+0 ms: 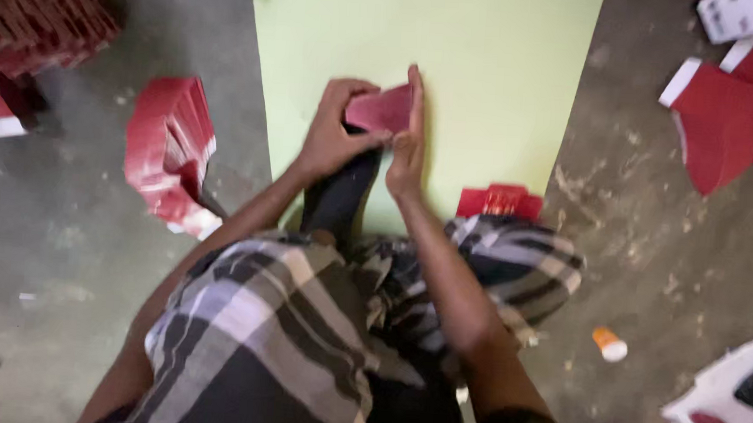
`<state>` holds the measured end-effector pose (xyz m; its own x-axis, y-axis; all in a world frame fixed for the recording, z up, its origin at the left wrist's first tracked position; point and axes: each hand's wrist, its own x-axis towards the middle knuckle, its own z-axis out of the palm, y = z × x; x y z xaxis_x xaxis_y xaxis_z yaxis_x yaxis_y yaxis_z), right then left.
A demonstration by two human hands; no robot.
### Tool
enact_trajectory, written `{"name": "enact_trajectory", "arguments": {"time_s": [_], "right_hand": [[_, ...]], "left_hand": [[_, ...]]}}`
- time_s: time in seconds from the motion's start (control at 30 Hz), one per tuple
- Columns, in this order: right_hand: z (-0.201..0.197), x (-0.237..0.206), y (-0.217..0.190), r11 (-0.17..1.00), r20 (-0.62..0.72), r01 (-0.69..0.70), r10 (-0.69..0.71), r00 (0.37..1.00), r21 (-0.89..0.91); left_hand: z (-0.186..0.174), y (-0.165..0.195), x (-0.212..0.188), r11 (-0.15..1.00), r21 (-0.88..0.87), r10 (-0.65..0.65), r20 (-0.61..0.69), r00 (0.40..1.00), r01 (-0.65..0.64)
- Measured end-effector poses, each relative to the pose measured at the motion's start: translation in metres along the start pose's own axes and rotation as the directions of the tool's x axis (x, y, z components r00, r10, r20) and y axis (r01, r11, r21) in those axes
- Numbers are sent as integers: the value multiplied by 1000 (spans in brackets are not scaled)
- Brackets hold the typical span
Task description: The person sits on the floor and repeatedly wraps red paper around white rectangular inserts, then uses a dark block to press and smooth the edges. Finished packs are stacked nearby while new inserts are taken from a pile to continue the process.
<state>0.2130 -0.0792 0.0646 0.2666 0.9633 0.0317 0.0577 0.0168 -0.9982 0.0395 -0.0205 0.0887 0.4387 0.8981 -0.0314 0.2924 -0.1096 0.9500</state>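
A small red card piece [383, 109] is held up between both hands over a pale green sheet [490, 62] on the floor. My left hand [333, 135] grips its left side with curled fingers. Pressed flat against the piece's right edge is my right hand [408, 144], fingers pointing up. A dark object [340, 196] sits just beneath the hands, partly hidden. Another red folded piece [499, 200] lies on the sheet near my right forearm.
A stack of red flat pieces [169, 151] leans on the grey floor at left. More red stacks [36, 8] fill the top left corner. Red and white cut sheets [731, 111] lie at top right. A small orange-and-white bottle [610, 343] lies at lower right. My checked cloth [300, 320] covers the foreground.
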Motion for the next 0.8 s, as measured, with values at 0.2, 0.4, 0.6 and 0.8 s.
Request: {"name": "enact_trajectory", "arguments": {"time_s": [0.2, 0.4, 0.6, 0.8], "right_hand": [[-4, -2, -4, 1000, 10, 10, -10, 1000, -12], [6, -6, 10, 985, 54, -50, 42, 998, 164], [-22, 16, 30, 922, -181, -380, 363, 914, -73], [-28, 63, 26, 915, -271, -320, 252, 929, -246]], "left_hand": [[-5, 3, -9, 999, -5, -32, 61, 998, 32], [-13, 1, -2, 993, 104, 51, 53, 997, -57], [1, 36, 10, 901, 428, -154, 159, 975, 73], [3, 18, 25, 939, -40, -323, 231, 918, 340]]}}
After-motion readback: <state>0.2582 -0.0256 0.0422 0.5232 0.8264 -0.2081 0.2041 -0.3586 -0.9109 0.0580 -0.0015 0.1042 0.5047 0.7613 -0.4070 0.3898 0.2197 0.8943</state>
